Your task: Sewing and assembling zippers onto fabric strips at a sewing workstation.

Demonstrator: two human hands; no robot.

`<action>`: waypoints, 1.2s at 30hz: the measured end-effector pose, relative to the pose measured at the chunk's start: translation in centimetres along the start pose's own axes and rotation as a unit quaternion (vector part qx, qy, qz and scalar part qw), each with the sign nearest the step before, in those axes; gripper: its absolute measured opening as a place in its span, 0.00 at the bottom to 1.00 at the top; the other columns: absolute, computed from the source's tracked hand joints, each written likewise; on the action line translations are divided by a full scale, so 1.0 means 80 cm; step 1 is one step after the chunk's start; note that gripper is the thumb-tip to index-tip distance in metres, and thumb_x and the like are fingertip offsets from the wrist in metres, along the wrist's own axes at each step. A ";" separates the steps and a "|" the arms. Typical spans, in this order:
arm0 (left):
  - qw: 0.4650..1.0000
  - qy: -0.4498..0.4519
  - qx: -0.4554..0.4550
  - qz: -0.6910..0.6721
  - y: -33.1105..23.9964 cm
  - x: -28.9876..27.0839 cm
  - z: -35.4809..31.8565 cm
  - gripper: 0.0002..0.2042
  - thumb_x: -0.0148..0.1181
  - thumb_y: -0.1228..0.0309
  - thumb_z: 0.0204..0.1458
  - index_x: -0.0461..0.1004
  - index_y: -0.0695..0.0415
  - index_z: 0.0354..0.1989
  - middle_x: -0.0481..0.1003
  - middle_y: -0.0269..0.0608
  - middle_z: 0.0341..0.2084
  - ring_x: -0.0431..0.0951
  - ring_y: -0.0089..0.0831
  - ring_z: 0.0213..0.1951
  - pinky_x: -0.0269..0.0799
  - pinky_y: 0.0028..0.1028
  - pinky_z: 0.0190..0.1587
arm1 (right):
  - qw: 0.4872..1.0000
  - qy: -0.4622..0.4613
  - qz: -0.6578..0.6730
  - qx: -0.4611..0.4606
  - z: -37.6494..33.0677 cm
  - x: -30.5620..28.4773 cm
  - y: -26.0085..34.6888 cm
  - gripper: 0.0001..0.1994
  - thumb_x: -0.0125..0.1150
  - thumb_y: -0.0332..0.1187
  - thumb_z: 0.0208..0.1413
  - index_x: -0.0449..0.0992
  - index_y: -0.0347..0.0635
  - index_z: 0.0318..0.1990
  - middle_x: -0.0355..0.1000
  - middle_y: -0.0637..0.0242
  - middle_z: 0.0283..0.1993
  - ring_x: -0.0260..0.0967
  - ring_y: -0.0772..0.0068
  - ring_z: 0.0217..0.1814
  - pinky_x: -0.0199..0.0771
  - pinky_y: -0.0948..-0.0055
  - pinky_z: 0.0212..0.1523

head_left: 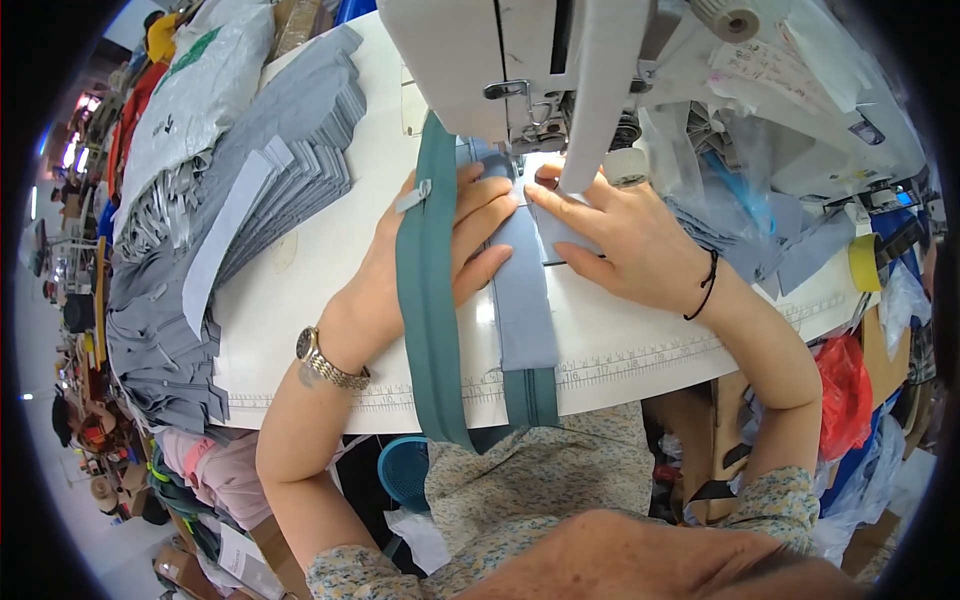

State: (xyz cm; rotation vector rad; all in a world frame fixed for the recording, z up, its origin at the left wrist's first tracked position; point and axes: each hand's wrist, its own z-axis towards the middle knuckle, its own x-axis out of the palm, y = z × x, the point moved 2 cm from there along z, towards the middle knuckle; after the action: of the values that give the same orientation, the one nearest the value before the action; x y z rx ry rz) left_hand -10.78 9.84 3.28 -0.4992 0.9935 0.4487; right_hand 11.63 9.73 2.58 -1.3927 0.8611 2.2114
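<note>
Both of my hands rest at the sewing machine (470,70), close to its needle area. My left hand (480,225) lies with its fingers stretched out over a blue-grey fabric strip (525,310). Across the back of that hand hangs a long green zipper (430,300) with a metal slider (416,194). It loops down over the table edge, and green zipper tape shows again below the strip's end. My right hand (625,225) is flat beside the strip, thumb and fingers apart, its fingertips near the presser foot. The machine head partly hides the needle.
Stacked grey fabric pieces (270,220) cover the left of the white table (300,350), beside a white plastic bag (200,90). More grey pieces (740,240) lie to the right, near yellow tape (863,264). A ruler strip (370,398) follows the front edge.
</note>
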 end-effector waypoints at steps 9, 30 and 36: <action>0.999 -0.001 -0.008 0.039 0.020 0.007 0.007 0.19 0.64 0.68 0.54 0.75 0.55 0.55 0.74 0.42 0.55 0.70 0.47 0.54 0.64 0.44 0.61 | 0.963 -0.118 0.007 -0.241 -0.010 -0.005 0.022 0.15 0.63 0.28 0.41 0.76 0.37 0.41 0.73 0.63 0.43 0.72 0.63 0.46 0.72 0.62 0.55; 0.999 -0.022 0.034 -0.007 -0.004 0.005 -0.002 0.13 0.67 0.70 0.45 0.79 0.57 0.39 0.77 0.39 0.44 0.74 0.41 0.53 0.70 0.42 0.57 | 0.992 -0.081 -0.005 -0.099 0.000 0.005 0.018 0.13 0.65 0.28 0.43 0.78 0.42 0.40 0.70 0.69 0.47 0.69 0.69 0.53 0.66 0.60 0.60; 1.000 0.007 0.003 0.013 0.004 0.009 0.000 0.18 0.68 0.70 0.48 0.78 0.57 0.49 0.76 0.41 0.53 0.68 0.46 0.61 0.66 0.42 0.62 | 0.987 -0.075 -0.062 -0.129 -0.009 0.010 0.017 0.14 0.65 0.28 0.45 0.78 0.42 0.43 0.70 0.68 0.50 0.69 0.68 0.56 0.64 0.59 0.61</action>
State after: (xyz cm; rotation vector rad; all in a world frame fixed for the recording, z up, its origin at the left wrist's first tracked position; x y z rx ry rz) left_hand -10.60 10.24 2.60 -0.4847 1.0166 0.4662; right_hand 10.92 8.23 2.07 -1.3282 0.4355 2.3567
